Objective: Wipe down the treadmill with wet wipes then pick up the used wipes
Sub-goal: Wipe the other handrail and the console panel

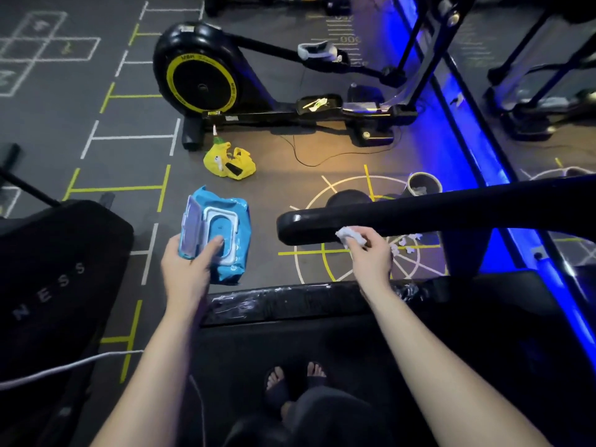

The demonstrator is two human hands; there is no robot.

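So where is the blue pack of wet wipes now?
In the head view, the blue pack sits left of centre, held by the left hand, lid open, left of the black handrail end.

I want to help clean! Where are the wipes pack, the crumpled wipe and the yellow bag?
wipes pack (221,224): head view, seal inside its white frame.
crumpled wipe (345,235): head view, its white middle.
yellow bag (248,163): head view, its right side.
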